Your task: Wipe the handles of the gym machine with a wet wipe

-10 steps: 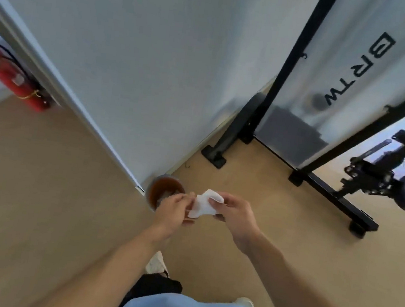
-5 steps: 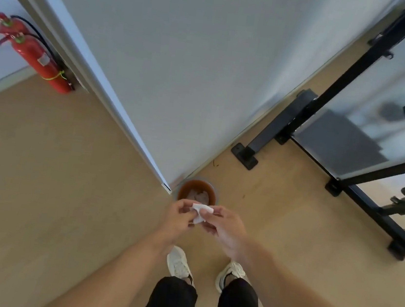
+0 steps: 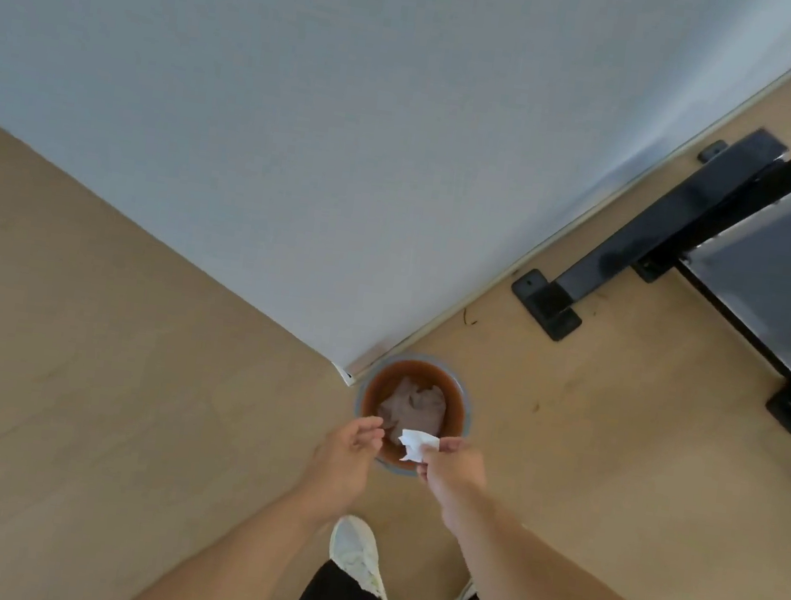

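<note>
A crumpled white wet wipe [image 3: 417, 444] is pinched in my right hand [image 3: 455, 466], directly over the near rim of a small round brown bin [image 3: 456, 397] on the floor. Inside the bin lie used crumpled wipes [image 3: 413, 404]. My left hand [image 3: 347, 453] hovers just left of the wipe with fingers apart, not touching it. The gym machine's black base frame [image 3: 640, 240] runs along the upper right; its handles are out of view.
A white wall corner [image 3: 347, 373] ends right beside the bin. My white shoes [image 3: 357, 552] stand on the light wooden floor just below the bin. A black machine foot [image 3: 545, 303] sits to the bin's upper right.
The view has tilted down toward the bin. My left hand has let go of the wipe, which my right hand alone now holds over the bin.
</note>
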Action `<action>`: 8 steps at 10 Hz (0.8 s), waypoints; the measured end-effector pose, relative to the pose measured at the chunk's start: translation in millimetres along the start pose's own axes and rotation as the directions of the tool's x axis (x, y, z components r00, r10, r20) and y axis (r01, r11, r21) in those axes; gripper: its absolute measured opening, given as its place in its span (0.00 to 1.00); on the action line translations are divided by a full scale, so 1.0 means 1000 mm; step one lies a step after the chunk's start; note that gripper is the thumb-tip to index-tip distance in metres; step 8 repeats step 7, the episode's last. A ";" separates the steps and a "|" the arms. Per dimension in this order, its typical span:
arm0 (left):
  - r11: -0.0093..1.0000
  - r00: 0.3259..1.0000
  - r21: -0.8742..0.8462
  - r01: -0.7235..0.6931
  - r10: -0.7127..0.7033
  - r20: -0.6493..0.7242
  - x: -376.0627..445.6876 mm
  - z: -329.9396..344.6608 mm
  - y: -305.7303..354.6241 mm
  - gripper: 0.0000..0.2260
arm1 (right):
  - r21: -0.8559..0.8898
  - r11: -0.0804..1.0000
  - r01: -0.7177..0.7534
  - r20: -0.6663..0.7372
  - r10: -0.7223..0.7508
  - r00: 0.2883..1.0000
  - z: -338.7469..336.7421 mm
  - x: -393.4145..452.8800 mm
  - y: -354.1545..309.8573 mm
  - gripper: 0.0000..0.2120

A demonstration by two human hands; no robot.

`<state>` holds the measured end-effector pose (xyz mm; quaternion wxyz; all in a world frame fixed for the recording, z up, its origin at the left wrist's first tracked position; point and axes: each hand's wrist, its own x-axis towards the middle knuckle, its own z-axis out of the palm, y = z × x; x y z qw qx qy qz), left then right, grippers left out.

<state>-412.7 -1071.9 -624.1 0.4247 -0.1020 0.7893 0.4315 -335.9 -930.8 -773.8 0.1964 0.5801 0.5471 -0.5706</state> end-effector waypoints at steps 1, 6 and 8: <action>0.999 0.999 0.028 0.039 -0.039 0.014 0.046 0.017 -0.036 0.15 | 0.020 1.000 -0.017 -0.029 0.018 0.999 0.022 0.060 0.027 0.09; 0.991 0.993 0.081 0.110 -0.113 0.034 0.040 0.051 -0.041 0.19 | 0.191 0.960 -0.204 0.035 0.201 0.979 -0.014 0.004 -0.003 0.20; 0.993 0.994 0.053 0.108 -0.109 0.019 -0.002 0.043 -0.002 0.19 | 0.204 0.959 -0.195 0.081 0.182 0.980 -0.048 -0.055 -0.030 0.19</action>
